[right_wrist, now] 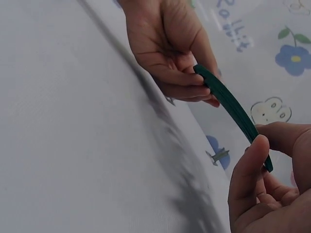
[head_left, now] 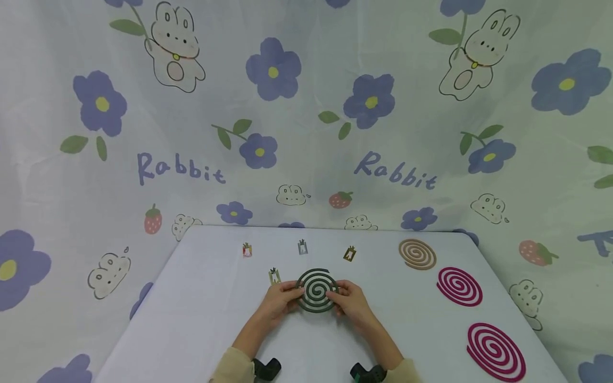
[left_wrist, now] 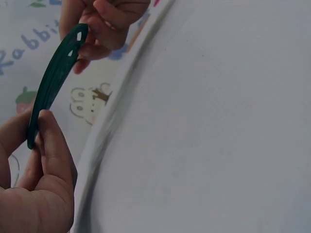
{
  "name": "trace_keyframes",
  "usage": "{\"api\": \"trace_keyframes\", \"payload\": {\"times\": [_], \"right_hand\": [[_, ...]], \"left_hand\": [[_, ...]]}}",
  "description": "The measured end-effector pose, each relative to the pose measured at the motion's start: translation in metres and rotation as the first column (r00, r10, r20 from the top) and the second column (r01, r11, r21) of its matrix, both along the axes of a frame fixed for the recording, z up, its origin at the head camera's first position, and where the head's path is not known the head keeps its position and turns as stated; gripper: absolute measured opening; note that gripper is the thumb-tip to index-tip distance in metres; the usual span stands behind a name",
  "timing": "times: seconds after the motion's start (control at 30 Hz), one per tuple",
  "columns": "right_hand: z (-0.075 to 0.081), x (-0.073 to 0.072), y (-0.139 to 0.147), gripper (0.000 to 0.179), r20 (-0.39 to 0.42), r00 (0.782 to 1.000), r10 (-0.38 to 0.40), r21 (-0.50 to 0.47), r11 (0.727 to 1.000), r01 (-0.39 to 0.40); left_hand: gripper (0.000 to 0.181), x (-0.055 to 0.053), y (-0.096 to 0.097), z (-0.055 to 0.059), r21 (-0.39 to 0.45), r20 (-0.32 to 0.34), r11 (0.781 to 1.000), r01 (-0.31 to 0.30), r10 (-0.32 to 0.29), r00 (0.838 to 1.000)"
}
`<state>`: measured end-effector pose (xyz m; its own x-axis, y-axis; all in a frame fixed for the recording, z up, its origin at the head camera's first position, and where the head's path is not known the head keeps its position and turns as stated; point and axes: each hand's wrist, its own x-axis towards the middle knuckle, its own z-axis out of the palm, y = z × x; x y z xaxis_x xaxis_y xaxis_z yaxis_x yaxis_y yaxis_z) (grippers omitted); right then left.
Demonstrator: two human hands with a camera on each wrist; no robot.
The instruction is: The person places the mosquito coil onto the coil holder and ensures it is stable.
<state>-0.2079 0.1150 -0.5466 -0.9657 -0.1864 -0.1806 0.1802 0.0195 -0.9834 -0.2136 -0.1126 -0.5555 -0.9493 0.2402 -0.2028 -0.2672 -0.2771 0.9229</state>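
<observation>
A dark green mosquito coil [head_left: 317,290] is held up flat-on above the table's middle, facing the head camera. My left hand [head_left: 279,304] pinches its left rim between thumb and fingers, and my right hand [head_left: 355,304] pinches the right rim. Seen edge-on from the left wrist, the coil [left_wrist: 54,80] looks thin and slightly bowed. The right wrist view shows the same thin edge of the coil [right_wrist: 234,110], spanning both hands. Just behind my left hand stands a small metal coil stand [head_left: 274,275], its lower part partly hidden.
Along the back of the white table [head_left: 191,319] stand a reddish coil stand [head_left: 247,250], a silver one [head_left: 303,247] and a dark gold one [head_left: 350,254]. At the right lie a tan coil [head_left: 417,254] and two magenta coils [head_left: 459,286]. A printed curtain [head_left: 306,117] hangs behind.
</observation>
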Motion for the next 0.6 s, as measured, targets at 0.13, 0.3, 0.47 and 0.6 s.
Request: {"api": "trace_keyframes", "payload": {"times": [0.13, 0.3, 0.47, 0.6], "right_hand": [[0.001, 0.000, -0.010, 0.040, -0.006, 1.000, -0.011, 0.001, 1.000, 0.011], [-0.001, 0.000, -0.021, 0.039, -0.013, 1.000, -0.016, -0.002, 1.000, 0.016], [-0.002, -0.003, -0.030, 0.039, -0.021, 1.000, -0.018, 0.002, 1.000, 0.018], [-0.001, -0.005, -0.036, 0.038, -0.031, 0.999, -0.016, 0.018, 1.000, 0.017]], "left_hand": [[0.036, 0.001, -0.008, 0.001, -0.008, -0.006, 1.000, -0.007, 0.007, 1.000], [0.036, 0.004, -0.015, 0.000, -0.023, 0.014, 0.999, -0.028, 0.028, 0.999], [0.036, 0.004, -0.022, 0.001, -0.023, 0.011, 0.999, -0.043, 0.044, 0.999], [0.037, 0.002, -0.026, 0.002, -0.018, 0.000, 0.999, -0.045, 0.045, 0.999]]}}
